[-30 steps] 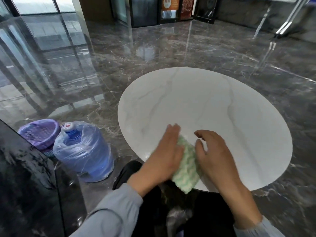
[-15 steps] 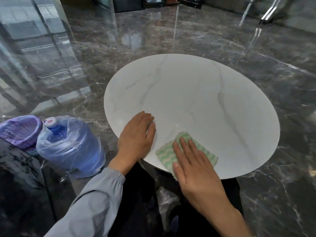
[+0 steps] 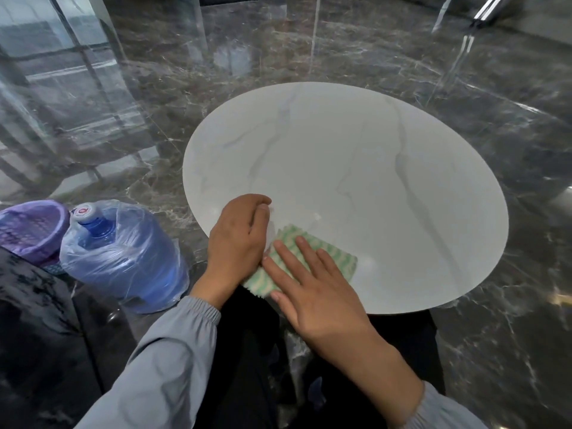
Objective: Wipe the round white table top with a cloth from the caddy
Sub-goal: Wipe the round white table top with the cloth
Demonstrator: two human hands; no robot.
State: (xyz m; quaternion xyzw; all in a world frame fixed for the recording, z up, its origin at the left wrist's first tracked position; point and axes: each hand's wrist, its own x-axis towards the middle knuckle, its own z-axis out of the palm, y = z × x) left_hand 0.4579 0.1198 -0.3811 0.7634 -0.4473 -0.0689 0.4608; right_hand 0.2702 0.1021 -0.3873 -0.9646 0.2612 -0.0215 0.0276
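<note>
Right fingers (image 3: 289,258) flat on cloth (image 3: 337,258); left fingers (image 3: 261,208) curled beside it, grip unclear

The desk (image 3: 356,168) is white with faint grey veins; the cloth (image 3: 331,247) is pale with wavy green stripes. The floor (image 3: 309,57) is dark, pale-veined marble, the basket (image 3: 28,227) purple, the water bottle (image 3: 123,258) blue.

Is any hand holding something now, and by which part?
The right hand presses flat on the middle of the cloth; the left hand covers its left edge, grip unclear.
</note>
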